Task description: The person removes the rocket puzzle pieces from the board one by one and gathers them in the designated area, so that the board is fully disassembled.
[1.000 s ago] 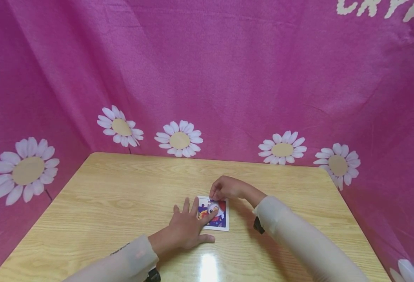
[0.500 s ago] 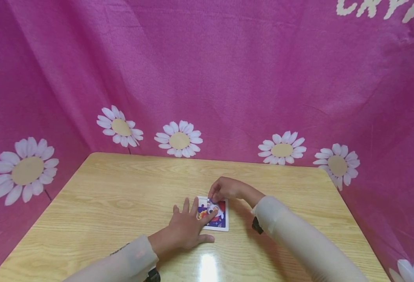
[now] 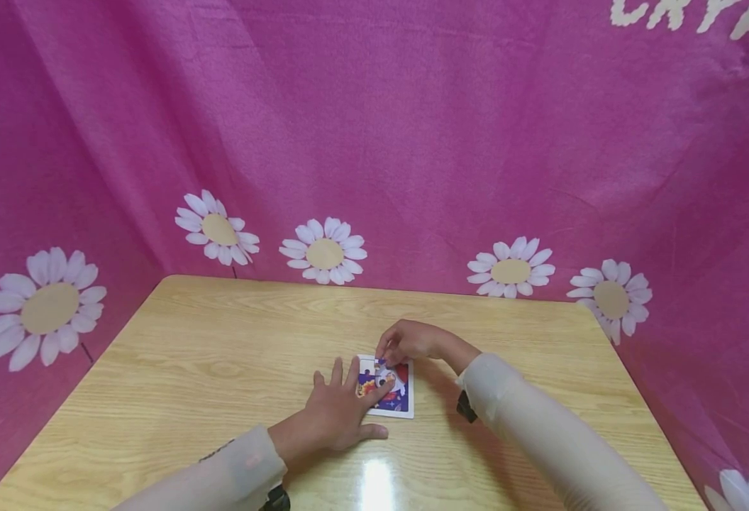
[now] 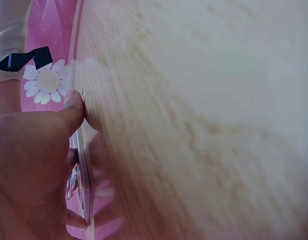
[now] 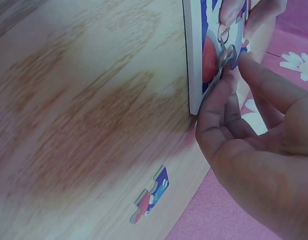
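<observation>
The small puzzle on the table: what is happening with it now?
A person's left hand rests, fingers spread, partly over a white-bordered purple square puzzle on a pale wooden table. The right hand pinches a small puzzle piece at the far edge. The far left corner looks unfilled; a loose red and purple knobbed piece lies on the table.

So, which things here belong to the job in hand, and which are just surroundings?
Job: puzzle tray, left hand touching it; puzzle piece pinched by the right hand; probably the loose piece.
Surroundings: table; pink flowered cloth; black wrist devices.
</observation>
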### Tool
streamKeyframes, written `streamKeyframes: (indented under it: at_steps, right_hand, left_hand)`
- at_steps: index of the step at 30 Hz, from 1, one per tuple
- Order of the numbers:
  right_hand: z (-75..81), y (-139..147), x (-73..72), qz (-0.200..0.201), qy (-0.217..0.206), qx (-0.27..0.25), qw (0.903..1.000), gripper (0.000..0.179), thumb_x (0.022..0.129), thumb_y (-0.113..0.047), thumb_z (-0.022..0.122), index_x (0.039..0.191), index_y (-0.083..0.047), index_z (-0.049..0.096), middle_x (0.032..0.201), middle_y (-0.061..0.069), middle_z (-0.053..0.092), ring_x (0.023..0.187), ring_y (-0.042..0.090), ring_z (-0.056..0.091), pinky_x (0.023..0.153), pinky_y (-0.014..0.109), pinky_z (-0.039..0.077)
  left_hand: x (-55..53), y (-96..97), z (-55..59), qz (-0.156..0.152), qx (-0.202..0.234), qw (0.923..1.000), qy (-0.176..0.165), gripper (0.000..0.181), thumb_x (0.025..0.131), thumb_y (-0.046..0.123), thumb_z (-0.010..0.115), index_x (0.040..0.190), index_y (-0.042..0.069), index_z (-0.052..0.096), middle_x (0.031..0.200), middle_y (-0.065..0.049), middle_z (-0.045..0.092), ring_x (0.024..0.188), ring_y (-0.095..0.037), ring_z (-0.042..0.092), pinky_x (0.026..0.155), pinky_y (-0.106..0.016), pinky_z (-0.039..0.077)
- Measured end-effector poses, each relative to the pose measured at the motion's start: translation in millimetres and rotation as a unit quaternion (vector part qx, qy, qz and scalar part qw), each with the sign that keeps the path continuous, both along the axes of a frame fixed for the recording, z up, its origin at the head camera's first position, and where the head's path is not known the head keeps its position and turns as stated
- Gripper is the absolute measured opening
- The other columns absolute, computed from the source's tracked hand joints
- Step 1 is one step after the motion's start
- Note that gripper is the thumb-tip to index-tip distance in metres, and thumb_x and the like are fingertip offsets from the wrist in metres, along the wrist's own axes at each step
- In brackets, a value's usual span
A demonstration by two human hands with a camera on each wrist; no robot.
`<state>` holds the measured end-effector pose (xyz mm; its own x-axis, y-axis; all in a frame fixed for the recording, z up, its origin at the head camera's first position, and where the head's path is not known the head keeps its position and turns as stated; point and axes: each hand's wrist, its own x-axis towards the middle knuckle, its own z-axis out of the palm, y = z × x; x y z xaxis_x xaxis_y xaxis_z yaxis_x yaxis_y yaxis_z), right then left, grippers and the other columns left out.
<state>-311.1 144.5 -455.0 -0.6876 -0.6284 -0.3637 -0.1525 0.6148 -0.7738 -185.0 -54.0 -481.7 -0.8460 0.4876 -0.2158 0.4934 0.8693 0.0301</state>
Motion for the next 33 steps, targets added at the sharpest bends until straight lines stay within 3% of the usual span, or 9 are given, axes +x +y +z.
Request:
streamKeyframes:
  at_steps: [8, 23, 27, 33]
  right_hand:
    - [-1.8, 1.0, -1.8, -0.005, -0.033, -0.006, 0.9994, 0.023, 0.091, 0.012, 0.065, 0.107, 0.000, 0.076, 0.089, 0.004, 0.070, 0.077, 0.012, 0.059, 0.067, 0.024, 0.049]
    - [-1.8, 7.9, -1.6, -0.025, -0.034, -0.030, 0.9987, 0.020, 0.093, 0.008, 0.065, 0.108, 0.001, 0.076, 0.082, 0.001, 0.066, 0.068, 0.010, 0.051, 0.061, 0.024, 0.041]
    - [-1.3, 11.9, -3.5, -0.039, -0.057, -0.059, 0.9959, 0.021, 0.093, 0.010, 0.063, 0.110, 0.007, 0.073, 0.086, 0.004, 0.070, 0.073, 0.010, 0.056, 0.063, 0.024, 0.045]
    - [-1.4, 21.0, -4.4, -0.058, -0.079, -0.090, 0.9911, 0.021, 0.094, 0.012, 0.060, 0.113, 0.011, 0.070, 0.099, 0.010, 0.076, 0.084, 0.012, 0.067, 0.076, 0.028, 0.058]
  left_hand:
    - [-0.9, 0.2, -2.6, 0.000, 0.001, 1.0000, 0.002, 0.081, 0.088, 0.087, 0.039, 0.160, 0.052, 0.026, 0.168, -0.024, 0.024, 0.149, -0.056, 0.026, 0.106, -0.077, 0.033]
    - [-2.2, 0.7, -4.4, 0.001, -0.008, 0.9999, 0.010, 0.082, 0.088, 0.087, 0.038, 0.160, 0.052, 0.025, 0.167, -0.024, 0.025, 0.148, -0.056, 0.027, 0.105, -0.077, 0.034]
    - [-1.4, 0.8, -3.5, 0.001, -0.008, 0.9999, 0.011, 0.081, 0.088, 0.088, 0.038, 0.160, 0.053, 0.025, 0.167, -0.024, 0.026, 0.148, -0.056, 0.028, 0.106, -0.076, 0.034]
    - [-1.4, 1.2, -3.7, 0.004, -0.012, 0.9999, 0.006, 0.081, 0.087, 0.088, 0.037, 0.160, 0.053, 0.024, 0.168, -0.023, 0.024, 0.149, -0.056, 0.026, 0.107, -0.076, 0.033]
